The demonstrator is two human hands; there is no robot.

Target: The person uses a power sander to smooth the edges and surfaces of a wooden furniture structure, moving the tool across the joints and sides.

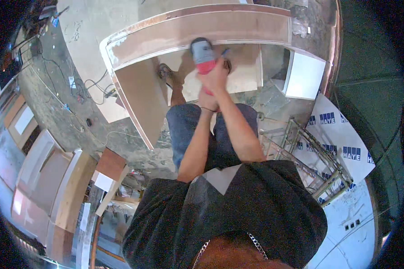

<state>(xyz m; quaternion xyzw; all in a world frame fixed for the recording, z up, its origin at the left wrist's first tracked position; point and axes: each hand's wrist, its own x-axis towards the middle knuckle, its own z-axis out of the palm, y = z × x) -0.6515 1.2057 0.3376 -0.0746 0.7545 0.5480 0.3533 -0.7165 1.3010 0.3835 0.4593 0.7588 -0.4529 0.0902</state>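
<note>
Both hands are gripping a grey-and-red power tool just in front of the long plywood cabinet panel. The right hand is wrapping its fingers around the red handle; the left hand is clasping just behind it, fingers closed.

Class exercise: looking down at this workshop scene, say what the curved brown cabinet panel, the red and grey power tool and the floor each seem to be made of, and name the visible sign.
Curved brown cabinet panel: probably plywood or laminated board, matt brown face with pale edges. Red and grey power tool, gripped by both the right hand and left hand: seemingly moulded plastic housing, though blurred. Floor: likely bare concrete, grey, rough and dusty.
</note>
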